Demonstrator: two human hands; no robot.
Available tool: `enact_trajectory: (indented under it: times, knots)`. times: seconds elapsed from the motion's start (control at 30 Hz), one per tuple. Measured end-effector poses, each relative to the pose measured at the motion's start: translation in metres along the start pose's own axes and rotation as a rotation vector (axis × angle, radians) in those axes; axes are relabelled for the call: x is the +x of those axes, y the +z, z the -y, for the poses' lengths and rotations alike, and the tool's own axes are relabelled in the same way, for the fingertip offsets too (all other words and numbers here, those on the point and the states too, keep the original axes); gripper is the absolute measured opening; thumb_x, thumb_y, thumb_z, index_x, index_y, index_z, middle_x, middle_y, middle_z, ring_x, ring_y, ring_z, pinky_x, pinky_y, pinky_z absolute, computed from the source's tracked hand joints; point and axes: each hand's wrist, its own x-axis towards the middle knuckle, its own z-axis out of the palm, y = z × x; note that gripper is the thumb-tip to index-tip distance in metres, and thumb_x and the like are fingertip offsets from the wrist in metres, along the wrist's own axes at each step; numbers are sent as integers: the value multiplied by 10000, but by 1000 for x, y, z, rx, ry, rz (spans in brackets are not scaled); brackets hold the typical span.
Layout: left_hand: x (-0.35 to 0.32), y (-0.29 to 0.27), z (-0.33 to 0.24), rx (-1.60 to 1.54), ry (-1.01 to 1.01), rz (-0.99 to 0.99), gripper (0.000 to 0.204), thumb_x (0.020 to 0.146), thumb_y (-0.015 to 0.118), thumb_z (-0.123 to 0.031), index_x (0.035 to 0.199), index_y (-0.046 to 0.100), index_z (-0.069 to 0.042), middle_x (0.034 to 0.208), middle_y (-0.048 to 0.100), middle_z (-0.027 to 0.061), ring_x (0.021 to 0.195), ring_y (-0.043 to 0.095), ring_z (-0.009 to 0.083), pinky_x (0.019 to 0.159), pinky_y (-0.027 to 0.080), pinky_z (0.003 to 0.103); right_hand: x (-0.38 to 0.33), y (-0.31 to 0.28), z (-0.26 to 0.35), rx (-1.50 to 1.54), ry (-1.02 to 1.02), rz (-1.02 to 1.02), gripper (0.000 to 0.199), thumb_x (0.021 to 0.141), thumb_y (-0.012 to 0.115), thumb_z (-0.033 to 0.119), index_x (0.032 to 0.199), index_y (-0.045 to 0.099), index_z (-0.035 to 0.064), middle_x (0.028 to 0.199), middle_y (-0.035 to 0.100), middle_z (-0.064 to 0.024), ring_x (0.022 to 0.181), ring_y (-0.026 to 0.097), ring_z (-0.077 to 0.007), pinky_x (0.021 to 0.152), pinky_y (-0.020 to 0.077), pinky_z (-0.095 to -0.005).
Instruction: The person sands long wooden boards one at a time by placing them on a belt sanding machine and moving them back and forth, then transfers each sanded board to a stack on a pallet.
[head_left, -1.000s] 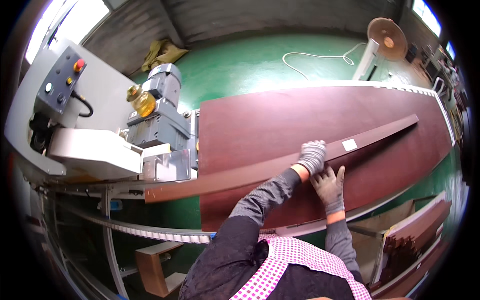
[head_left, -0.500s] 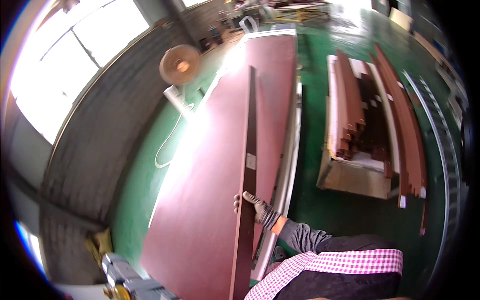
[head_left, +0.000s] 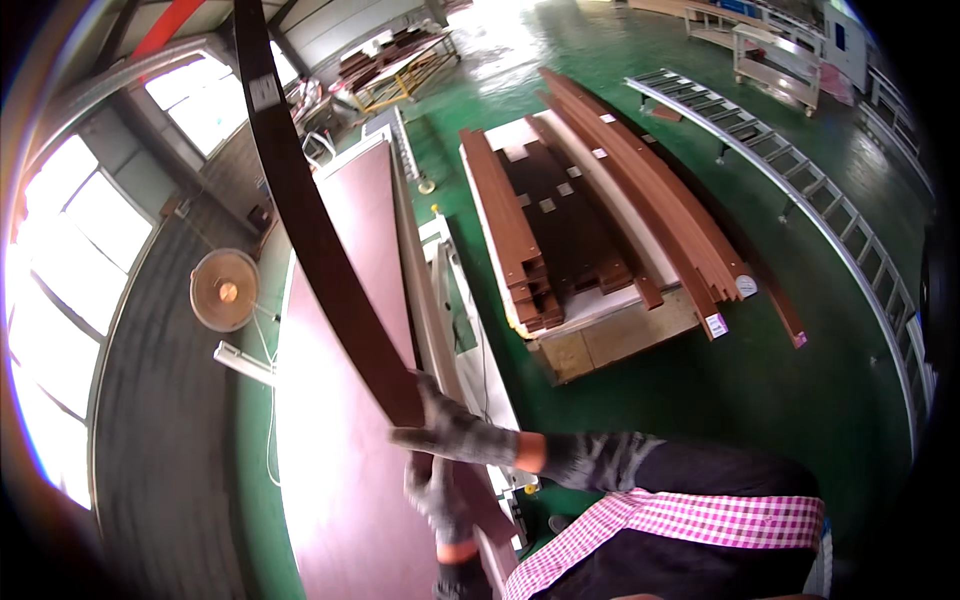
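Note:
A long dark brown board (head_left: 318,240) with a pale label near its far end slants upward across the view, its far end raised off the table. My right hand (head_left: 450,425), in a grey glove, is closed round the board near its close end. Just below it, my left hand (head_left: 438,500), gloved too, grips the board's left side, with some fingers hidden by the board. Beneath lies the long table with a reddish-brown top (head_left: 340,500). The board's near end reaches down past the hands, over the table's right edge.
To the right, a low platform (head_left: 630,335) bears stacks of brown boards (head_left: 505,220), some labelled. Farther right runs a metal roller conveyor (head_left: 770,150). A round copper-coloured heater (head_left: 225,290) stands left of the table, by the wall. A metal cart (head_left: 775,65) stands at the far right.
The board's far end has risen from the table. My left hand has come into view and holds the board below my right hand. The view has turned right.

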Motion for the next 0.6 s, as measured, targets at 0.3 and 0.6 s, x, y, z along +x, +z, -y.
enact_trajectory:
  times: [0.3,0.6]
  knots:
    - [44,223,-12,-441,-16,752,472,895,691,-226,1261,491,-5,1092,628,113,917,633,226,813,542,349,-200,-168,-15,-615,122,-401,967,717,798,476,1416,324,5,1270,522,-263,1090,591,-394,919,494,-454]
    - [-11,343,135,-570,-536,952,309,902,663,-141,1150,538,-7,1015,645,136,931,648,299,840,553,446,-334,-253,15,-718,629,-660,736,679,743,282,1299,477,-12,1094,630,-245,995,645,-385,866,529,-445]
